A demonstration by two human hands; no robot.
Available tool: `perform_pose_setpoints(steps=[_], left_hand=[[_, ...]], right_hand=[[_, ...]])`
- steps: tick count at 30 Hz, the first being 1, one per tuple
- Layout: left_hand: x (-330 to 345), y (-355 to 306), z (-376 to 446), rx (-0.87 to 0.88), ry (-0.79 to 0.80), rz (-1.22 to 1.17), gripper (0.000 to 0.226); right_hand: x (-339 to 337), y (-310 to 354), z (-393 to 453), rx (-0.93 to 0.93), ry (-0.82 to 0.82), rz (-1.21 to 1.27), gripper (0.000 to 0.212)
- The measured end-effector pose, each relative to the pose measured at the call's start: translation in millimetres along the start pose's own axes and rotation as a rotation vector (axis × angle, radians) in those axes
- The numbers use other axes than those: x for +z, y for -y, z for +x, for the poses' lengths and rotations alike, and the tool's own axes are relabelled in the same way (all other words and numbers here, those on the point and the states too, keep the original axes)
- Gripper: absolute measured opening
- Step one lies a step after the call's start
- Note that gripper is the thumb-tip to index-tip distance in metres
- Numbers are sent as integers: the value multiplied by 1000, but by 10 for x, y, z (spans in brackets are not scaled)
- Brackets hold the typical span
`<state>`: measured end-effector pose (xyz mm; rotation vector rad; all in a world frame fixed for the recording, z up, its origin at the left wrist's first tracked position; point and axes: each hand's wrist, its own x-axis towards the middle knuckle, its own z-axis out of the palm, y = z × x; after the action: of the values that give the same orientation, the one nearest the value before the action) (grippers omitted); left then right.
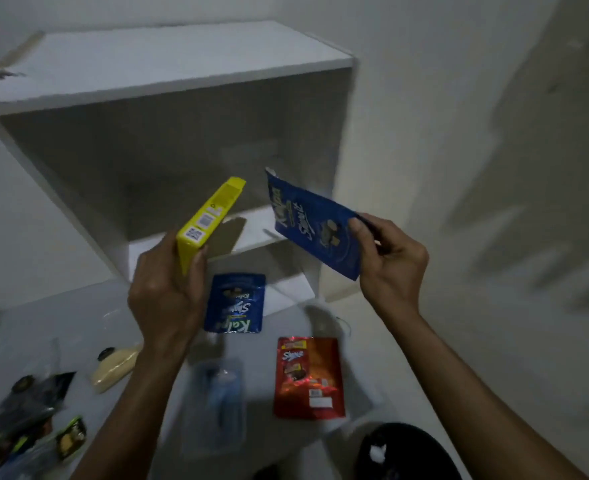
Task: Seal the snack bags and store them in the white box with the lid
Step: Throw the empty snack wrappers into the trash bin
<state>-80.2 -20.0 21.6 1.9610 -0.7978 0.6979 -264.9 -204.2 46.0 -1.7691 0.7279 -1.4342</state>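
Note:
My left hand [166,289] grips a yellow snack box [208,220] by its lower end, tilted up toward the white box. My right hand [388,263] pinches a blue snack bag [315,221] at its lower right corner, holding it raised and slanted. A second blue snack bag [235,303] lies flat on the floor between my hands. A red snack bag [308,375] lies flat nearer me on the right. The large white box [168,84] stands on its side ahead, its open face toward me and its inside bare.
A clear plastic tray [216,403] lies blurred between my forearms. At the lower left are a pale packet [114,368] and several dark wrappers [29,410]. A dark object [400,452] sits at the bottom right. White walls surround the spot.

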Motion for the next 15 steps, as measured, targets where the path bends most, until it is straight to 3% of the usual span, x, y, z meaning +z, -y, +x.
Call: perform_pose_setpoints(steps=[6,12,15], left_hand=[[-125,-761,-882,-39,105,-164,32],[52,-1357,-1975,-165,417,-261,32],[251,-1599,-2443,-148,603,-279,32]], right_hand=[[-1363,-197,-541,206,-168,-39,8],[-2564,-686,-1329,453,-282,-226,13],[-2987,-868,-1660,525,-314,-355,17]])
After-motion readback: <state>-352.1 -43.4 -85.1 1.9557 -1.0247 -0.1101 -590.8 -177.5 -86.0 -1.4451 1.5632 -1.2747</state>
